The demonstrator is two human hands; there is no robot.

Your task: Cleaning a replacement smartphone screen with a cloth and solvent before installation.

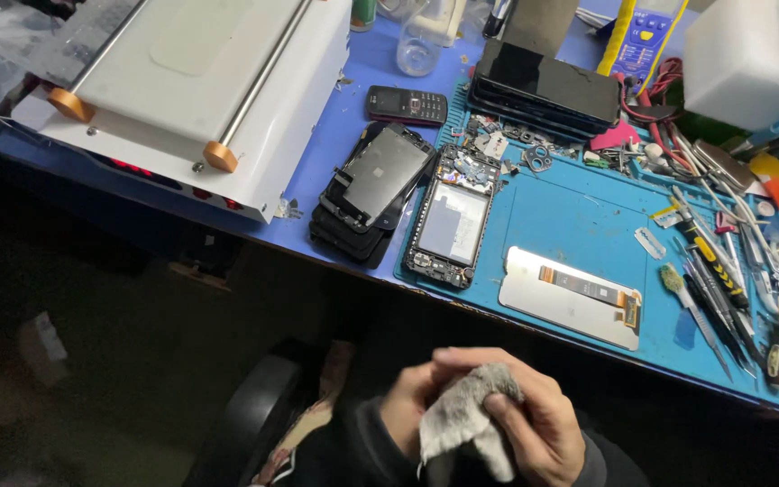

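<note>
Blue mat at twelve o'clock carries an opened phone; below, left hand and right hand together clutch a grey cloth.

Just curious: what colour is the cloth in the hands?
Grey-white cloth, seen best in the head view.

pale detached screen flat on blue mat, dark screens stacked behind.

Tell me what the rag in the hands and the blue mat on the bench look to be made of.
Rag: soft woven or fleecy cloth, grey-white, matte, crumpled between both hands. Blue mat: probably silicone or rubber, smooth and matte, with moulded compartments along its edge.
</note>
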